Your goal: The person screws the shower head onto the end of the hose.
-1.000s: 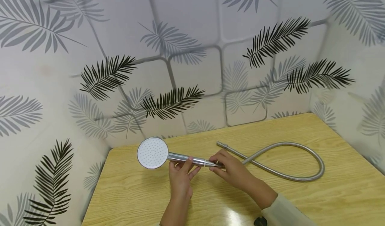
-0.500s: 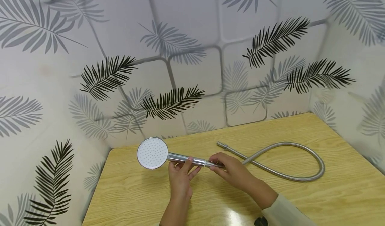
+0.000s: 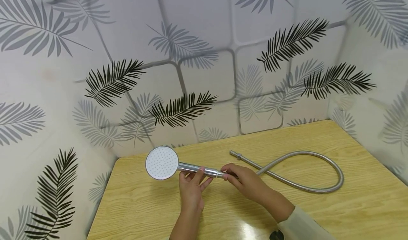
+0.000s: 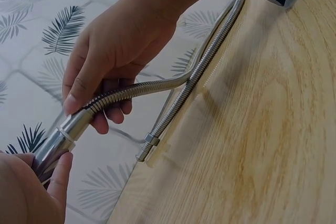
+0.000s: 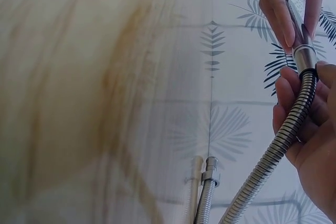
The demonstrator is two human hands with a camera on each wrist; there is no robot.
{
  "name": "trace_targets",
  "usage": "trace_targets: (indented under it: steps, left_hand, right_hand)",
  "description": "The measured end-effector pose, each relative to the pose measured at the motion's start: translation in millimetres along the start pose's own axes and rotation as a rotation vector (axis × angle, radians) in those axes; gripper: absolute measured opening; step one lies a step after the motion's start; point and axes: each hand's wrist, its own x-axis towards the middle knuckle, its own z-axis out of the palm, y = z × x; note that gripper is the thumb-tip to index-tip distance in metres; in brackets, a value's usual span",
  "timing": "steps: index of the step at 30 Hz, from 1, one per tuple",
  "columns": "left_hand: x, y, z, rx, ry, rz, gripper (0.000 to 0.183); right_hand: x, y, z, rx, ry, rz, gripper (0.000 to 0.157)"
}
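A chrome hand shower (image 3: 162, 162) with a round white spray face is held above the table, its handle slanting down to the right. My left hand (image 3: 192, 190) grips the handle, thumb on top and fingers beneath. At the handle's lower end, my right hand (image 3: 245, 179) pinches the conical metal connector (image 4: 77, 122), where the ribbed metal shower hose (image 5: 270, 156) joins on. Past the right hand the hose runs onto the table in a loop. Its free end, with a hex nut (image 3: 239, 156), lies behind the right hand.
The wooden table (image 3: 137, 201) has a wall with a leaf pattern (image 3: 204, 77) behind it and at both sides. A small dark object (image 3: 276, 235) shows at the bottom edge beside the right sleeve (image 3: 302, 225).
The right hand's fingers have shifted slightly at the connector and now cover more of the hose end. The left hand, hand shower and looped hose have stayed in place.
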Motion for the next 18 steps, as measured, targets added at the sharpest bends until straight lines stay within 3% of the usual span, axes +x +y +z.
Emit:
trace_targets:
  steps: [7, 18]
  left_hand:
    - [-0.4, -0.3, -0.1, 0.002, 0.003, 0.009, 0.040]
    - [-0.4, -0.2, 0.4, 0.011, 0.013, 0.001, 0.038]
  right_hand:
    - [-1.2, -1.0, 2.4, -0.063, 0.015, -0.001, 0.042]
    - [-0.7, -1.5, 5.5, -0.093, 0.055, -0.029, 0.026]
